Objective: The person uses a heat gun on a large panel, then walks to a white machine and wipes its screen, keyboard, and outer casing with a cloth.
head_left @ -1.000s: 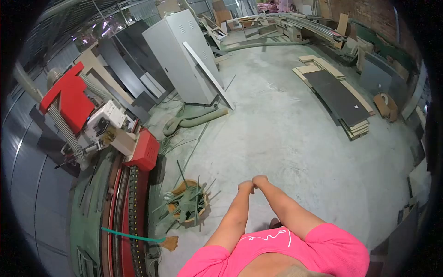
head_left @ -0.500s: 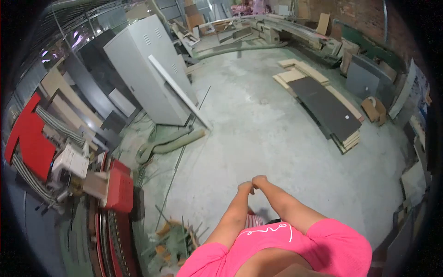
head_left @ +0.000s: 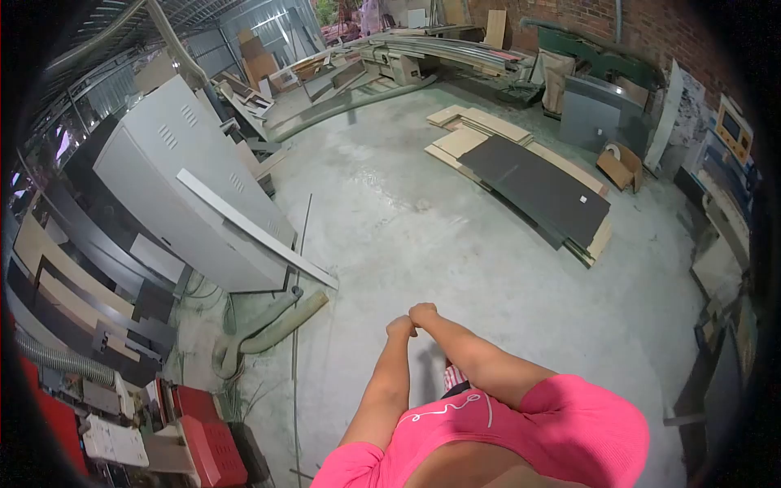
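Our left hand (head_left: 400,327) and right hand (head_left: 423,313) touched, fingers curled shut, nothing visibly held. Not watching the floor, we could've tripped on that hose (head_left: 277,329).

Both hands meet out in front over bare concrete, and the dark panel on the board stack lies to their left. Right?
Not quite: in the head view the left hand and right hand do meet, but the dark panel lies to their right.
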The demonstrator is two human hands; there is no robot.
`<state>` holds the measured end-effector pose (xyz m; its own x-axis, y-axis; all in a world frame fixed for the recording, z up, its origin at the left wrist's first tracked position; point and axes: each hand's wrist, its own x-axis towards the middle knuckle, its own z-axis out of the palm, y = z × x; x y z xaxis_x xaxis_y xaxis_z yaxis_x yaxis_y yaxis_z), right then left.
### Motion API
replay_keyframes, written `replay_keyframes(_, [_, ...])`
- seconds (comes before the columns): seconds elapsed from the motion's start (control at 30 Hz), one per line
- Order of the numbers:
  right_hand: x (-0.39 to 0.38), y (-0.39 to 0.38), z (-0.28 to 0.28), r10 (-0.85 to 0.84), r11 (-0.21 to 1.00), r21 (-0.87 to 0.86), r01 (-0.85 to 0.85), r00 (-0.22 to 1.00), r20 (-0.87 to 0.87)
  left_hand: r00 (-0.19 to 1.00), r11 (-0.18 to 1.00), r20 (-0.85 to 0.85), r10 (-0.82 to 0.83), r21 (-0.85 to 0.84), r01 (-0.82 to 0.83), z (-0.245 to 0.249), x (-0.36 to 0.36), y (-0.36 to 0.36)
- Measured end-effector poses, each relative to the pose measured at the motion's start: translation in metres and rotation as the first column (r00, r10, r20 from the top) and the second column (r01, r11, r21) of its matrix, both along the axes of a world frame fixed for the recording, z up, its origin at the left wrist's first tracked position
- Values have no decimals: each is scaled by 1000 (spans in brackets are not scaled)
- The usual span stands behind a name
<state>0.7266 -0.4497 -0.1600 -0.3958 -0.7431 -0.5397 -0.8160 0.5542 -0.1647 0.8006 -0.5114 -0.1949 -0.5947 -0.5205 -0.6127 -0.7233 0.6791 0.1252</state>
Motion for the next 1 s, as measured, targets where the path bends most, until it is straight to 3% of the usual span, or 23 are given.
replay_keyframes(0.13, [-45, -87, -11, 24, 1000, 7, -24, 1000, 14, 1000, 998, 7, -29, 57, 29, -28, -46, -96])
replay_keyframes(0.23, [-92, -169, -21, 32, 999, 30, -34, 998, 60, 998, 998, -16, -64, 7, 64, -31, -86, -177])
replay_keyframes(0.27, [-106, -202, -34, 20, 1000, -15, -19, 999, 29, 991, 997, 112, -73, 45, 68, -32, -107, -207])
replay_keyframes(0.33, [-130, -245, -14, 104, 992, -70, -105, 994, -18, 990, 991, -58, -132, -20, 131, -96, -129, -283])
replay_keyframes(0.37, [-145, -275, -20, 111, 991, -76, -113, 993, -32, 1000, 999, -10, -5, -46, 5, -72, -142, -295])
replay_keyframes(0.43, [-176, -322, -16, 129, 987, -94, -131, 991, -21, 997, 991, -33, 65, -119, -68, -12, -167, -313])
replay_keyframes(0.57, [-222, -384, -19, 223, 970, -88, -225, 974, -29, 979, 979, -24, 204, -7, -204, 19, -209, -362])
replay_keyframes(0.87, [-329, -579, -60, 254, 967, 14, -254, 967, -24, 986, 985, 3, 164, 56, -164, -19, -317, -567])
replay_keyframes(1.0, [-384, -691, -29, 244, 968, -40, -246, 968, -55, 986, 992, -108, 129, 31, -126, -17, -370, -681])
